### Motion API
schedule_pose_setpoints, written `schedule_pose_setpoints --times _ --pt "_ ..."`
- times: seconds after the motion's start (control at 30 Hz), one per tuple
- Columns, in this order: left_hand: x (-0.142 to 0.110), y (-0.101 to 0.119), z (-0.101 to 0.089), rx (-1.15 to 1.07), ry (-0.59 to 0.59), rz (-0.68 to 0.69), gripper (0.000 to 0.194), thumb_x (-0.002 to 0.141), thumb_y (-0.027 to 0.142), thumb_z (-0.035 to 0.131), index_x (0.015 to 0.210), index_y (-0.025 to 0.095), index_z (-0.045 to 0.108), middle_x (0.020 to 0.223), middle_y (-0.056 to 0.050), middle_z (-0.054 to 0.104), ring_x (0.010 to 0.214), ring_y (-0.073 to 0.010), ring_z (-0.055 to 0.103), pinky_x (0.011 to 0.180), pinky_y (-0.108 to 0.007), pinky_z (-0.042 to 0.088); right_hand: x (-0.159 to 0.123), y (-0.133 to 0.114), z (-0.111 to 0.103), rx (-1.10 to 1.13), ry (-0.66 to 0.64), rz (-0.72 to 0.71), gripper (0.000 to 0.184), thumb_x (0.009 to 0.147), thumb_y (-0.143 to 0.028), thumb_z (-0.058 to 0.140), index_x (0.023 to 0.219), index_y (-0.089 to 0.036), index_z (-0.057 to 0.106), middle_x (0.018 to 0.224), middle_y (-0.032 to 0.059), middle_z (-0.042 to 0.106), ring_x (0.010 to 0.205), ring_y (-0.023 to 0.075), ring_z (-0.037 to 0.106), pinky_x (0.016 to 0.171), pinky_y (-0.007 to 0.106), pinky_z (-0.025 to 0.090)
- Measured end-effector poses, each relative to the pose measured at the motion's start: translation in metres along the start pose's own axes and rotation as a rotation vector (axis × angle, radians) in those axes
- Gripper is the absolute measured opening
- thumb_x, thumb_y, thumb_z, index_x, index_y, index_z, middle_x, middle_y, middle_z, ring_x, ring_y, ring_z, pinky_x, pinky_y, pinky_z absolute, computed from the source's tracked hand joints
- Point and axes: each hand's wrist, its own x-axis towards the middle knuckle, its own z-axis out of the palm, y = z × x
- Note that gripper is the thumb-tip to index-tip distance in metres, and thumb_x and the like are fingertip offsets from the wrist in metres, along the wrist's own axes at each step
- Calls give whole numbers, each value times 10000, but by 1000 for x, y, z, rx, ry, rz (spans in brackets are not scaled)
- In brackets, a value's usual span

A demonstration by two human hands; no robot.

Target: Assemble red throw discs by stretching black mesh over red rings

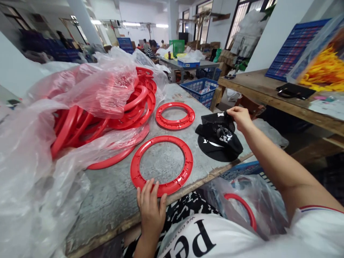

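Observation:
My right hand [240, 118] pinches the upper edge of a black cap [219, 141] with mesh and white print, which lies at the right side of the grey table [113, 193]. My left hand [152, 208] rests with its fingers stretched out on the near rim of a red plastic ring [135, 165]. That ring lies flat, its ribbed side facing up. Just beyond it, a second red ring [174, 125] lies flat on the table, left of the cap.
On the left, clear plastic bags [48, 200] cover a heap of red rings [139, 113]. Below the table's edge, another red ring [243, 208] sits in a bag by my lap. A blue crate [200, 87] stands beyond the table, and a wooden bench [255, 82] is at right.

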Motion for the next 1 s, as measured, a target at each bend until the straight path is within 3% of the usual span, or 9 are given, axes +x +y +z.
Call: schedule_pose_setpoints --times 0.13,0.23,0.37,0.5,0.63,0.73,0.87,0.93,1.0 --pt "-3 -4 -2 -49 -19 31 478 941 203 602 1407 142 511 1396 -207 580 1391 -321 485 1227 -591 250 17 -20 -3 33 282 -199 199 849 -170 634 688 -194 521 665 -58 491 620 113 454 642 247 399" --pt "2 3 -15 -215 -19 -11 498 928 182 619 1418 209 533 1424 -160 581 1399 -295 482 1218 -534 294 3 -50 6 29 211 -353 221 927 -207 603 730 -205 500 699 -52 470 647 117 460 667 251 398" --pt "31 38 -36 -774 -239 -401 363 1002 404 543 1326 278 648 1393 -96 641 1337 -258 556 1181 -452 378 -84 -97 35 61 -219 -592 252 997 -397 568 824 -223 509 725 -38 476 645 130 474 623 251 395" --pt "74 70 -41 -1679 -343 -960 871 764 869 540 1296 192 666 1350 -168 666 1282 -358 602 1113 -518 463 -208 -103 58 -159 -873 -956 204 1035 -254 421 877 -213 542 741 8 593 625 138 524 579 251 392" --pt "90 72 -41 -1875 -286 -1371 741 723 727 751 1112 97 728 1112 -187 757 1158 -372 674 1042 -510 526 -279 -77 66 -311 -1227 -1233 277 1046 -340 457 881 -174 606 867 88 691 706 200 606 586 299 433" --pt "84 70 -47 -1768 -135 -1426 526 745 467 853 1104 101 736 1049 -147 780 1122 -334 703 1057 -478 528 -273 -67 65 -61 -1180 -994 340 1068 -454 453 1005 -176 639 903 73 711 775 194 651 686 302 505" --pt "70 69 -64 -1736 -184 -1342 522 687 445 899 1086 136 764 1053 -117 791 1141 -333 704 1104 -486 501 -233 -58 65 155 -804 -472 278 997 -473 617 1106 -221 661 1016 70 717 926 203 667 844 323 518" --pt "65 69 -71 -1706 -270 -1298 521 684 456 900 1084 146 774 1075 -117 790 1164 -336 695 1129 -492 479 -224 -48 66 265 -882 -151 477 918 -625 669 1187 -231 667 1137 96 711 1042 240 659 925 363 513" --pt "61 68 -73 -1673 -355 -1281 541 698 477 887 1121 160 769 1105 -116 786 1176 -336 691 1148 -503 460 -224 -38 66 384 -1161 203 651 848 -759 655 1196 -210 689 1144 117 711 1047 263 664 926 384 521"
